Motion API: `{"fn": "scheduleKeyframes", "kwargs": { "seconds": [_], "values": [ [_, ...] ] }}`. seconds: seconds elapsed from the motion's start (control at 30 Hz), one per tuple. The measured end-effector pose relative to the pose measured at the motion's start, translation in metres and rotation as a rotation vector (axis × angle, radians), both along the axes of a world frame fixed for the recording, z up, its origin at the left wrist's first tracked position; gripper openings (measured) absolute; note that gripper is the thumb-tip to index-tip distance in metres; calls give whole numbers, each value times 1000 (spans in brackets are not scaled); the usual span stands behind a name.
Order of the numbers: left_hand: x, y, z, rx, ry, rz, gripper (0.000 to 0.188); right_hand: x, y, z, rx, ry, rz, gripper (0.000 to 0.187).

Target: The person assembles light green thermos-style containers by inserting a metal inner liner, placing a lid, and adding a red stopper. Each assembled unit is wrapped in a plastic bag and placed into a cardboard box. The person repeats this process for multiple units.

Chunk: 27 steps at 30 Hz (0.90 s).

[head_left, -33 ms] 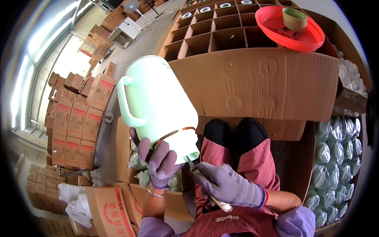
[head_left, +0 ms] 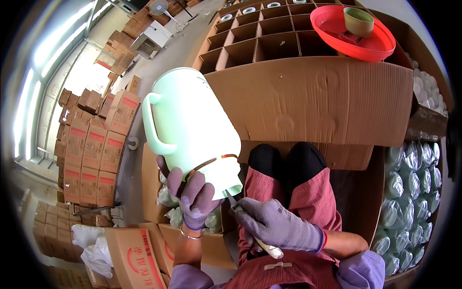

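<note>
A mint-green thermos jug with a loop handle is tilted over, its neck and spout pointing down toward my lap. My left hand, in a grey-purple glove, is closed around the neck, just below a thin copper-coloured band. My right hand, gloved alike, is closed on a knife-like tool with a pale wrapped grip. Its dark metal tip meets the rim of the spout; whether it cuts or only touches there I cannot tell.
Ahead stands a large carton with cardboard dividers. On its edge rests a red basin holding a green cup. To the right, a box holds several plastic-wrapped items. Stacked cartons stand left, an open carton near my left arm.
</note>
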State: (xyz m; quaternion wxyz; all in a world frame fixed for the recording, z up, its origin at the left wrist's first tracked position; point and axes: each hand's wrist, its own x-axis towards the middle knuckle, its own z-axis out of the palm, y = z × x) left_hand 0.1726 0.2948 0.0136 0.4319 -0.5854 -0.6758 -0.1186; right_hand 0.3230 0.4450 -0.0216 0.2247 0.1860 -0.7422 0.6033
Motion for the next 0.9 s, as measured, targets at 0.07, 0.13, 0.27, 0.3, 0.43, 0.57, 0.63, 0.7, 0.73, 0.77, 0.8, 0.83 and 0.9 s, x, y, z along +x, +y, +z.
{"fn": "scheduleKeyframes", "kwargs": {
  "seconds": [0.07, 0.13, 0.27, 0.3, 0.43, 0.57, 0.63, 0.7, 0.73, 0.77, 0.8, 0.83, 0.9],
  "values": [
    [-1, -1, -3, 50, -45, -38, 32, -1, 6, 22, -396, -527, 290, 28],
    [0, -2, -4, 57, -94, -55, 32, -2, 8, 29, -612, -797, 462, 31],
    [-5, -10, -11, 20, -125, -48, 37, -6, 6, 20, -723, -828, 608, 35],
    [-5, -14, -12, 9, -153, -41, 39, -7, 6, 18, -759, -836, 654, 36],
    [-3, -19, -25, 68, -230, -25, 48, -12, 3, 19, -839, -869, 731, 35],
    [2, -7, -20, 121, -196, -16, 58, -14, -14, -1, -905, -594, 769, 32],
    [12, 4, -13, 161, -187, -4, 61, -15, -19, -3, -992, -567, 817, 32],
    [14, 7, -13, 185, -186, 8, 60, -15, -15, 8, -1183, -797, 948, 35],
    [15, 7, -14, 190, -188, 11, 59, -16, -17, 9, -1229, -768, 993, 36],
    [16, 7, -16, 196, -189, 14, 59, -15, -20, 9, -1275, -739, 1039, 36],
    [16, 6, -18, 198, -194, 19, 59, -14, -24, 10, -1321, -710, 1085, 37],
    [17, 7, -20, 207, -195, 18, 58, -12, -31, 7, -1362, -688, 1116, 39],
    [19, 8, -20, 215, -196, 21, 58, -9, -42, 8, -1585, -681, 1240, 41]
  ]
}}
